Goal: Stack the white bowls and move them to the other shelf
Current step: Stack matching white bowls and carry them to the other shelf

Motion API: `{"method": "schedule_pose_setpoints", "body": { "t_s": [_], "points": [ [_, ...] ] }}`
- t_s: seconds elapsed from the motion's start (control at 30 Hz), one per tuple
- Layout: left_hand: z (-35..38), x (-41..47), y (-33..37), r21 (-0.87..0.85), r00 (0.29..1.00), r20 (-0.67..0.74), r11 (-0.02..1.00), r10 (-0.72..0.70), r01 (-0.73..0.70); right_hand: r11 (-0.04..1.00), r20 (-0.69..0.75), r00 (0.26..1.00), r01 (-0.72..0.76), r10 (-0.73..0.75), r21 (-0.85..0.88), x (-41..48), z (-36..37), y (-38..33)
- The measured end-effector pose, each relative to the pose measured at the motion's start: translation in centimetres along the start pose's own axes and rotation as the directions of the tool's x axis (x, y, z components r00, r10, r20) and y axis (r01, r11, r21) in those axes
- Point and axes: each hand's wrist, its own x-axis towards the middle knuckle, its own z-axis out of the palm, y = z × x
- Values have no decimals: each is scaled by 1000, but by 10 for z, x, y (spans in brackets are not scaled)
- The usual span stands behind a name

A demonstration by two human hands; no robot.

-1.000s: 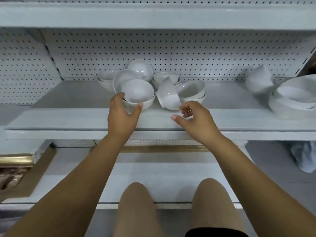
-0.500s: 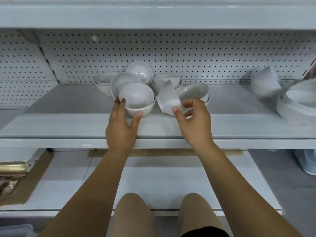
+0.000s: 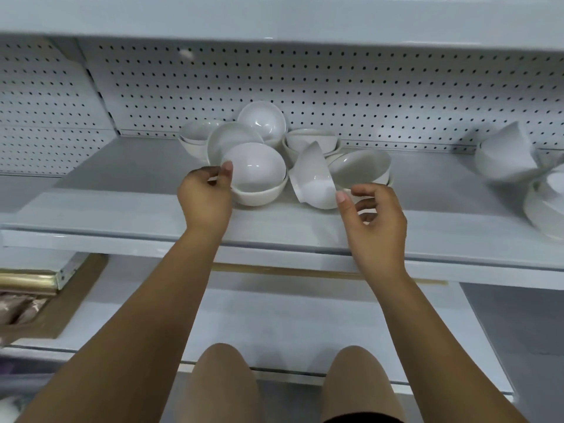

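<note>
Several white bowls (image 3: 262, 123) lie in a loose cluster at the middle back of the grey shelf (image 3: 122, 215). The front bowl (image 3: 254, 167) sits tilted inside another bowl (image 3: 259, 195). My left hand (image 3: 206, 196) pinches the tilted front bowl's left rim, thumb on the inside. Just to the right a bowl on its side (image 3: 312, 181) leans against a stacked pair (image 3: 360, 167). My right hand (image 3: 374, 221) hovers at that leaning bowl's lower right; the thumb tip touches its edge and the fingers are loosely curled around nothing.
More white bowls (image 3: 503, 157) and larger ones (image 3: 541, 209) stand at the shelf's right end. A shelf board (image 3: 274, 19) hangs close overhead. Below is a lower shelf (image 3: 274, 325), with a cardboard box (image 3: 73, 297) at its left. My knees (image 3: 222, 383) are in front of it.
My left hand shifted from under the front bowl to its left rim and took hold of it. My right hand drew back down and right from the leaning bowl. The camera moved closer.
</note>
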Motion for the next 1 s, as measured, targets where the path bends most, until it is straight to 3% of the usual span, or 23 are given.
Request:
{"method": "schedule_pose_setpoints", "body": {
  "t_s": [0.27, 0.53, 0.73, 1.0],
  "points": [
    [10, 20, -3, -163, 989, -39, 977, -143, 135, 999, 81, 996, 34, -35, 7, -11, 5, 12],
    [14, 4, 7, -221, 985, -171, 975, -40, 2, 1000, 140, 990, 0, 0, -1, -9, 0, 15],
    [7, -5, 19, -420, 942, -324, 905, -85, -63, 1000, 155, 988, -2, 0, 9, -7, -1, 19],
    [-9, -23, 27, -553, 905, -382, 831, -187, -62, 997, 191, 980, 63, -54, -41, -3, 1, 25]
  ]
}}
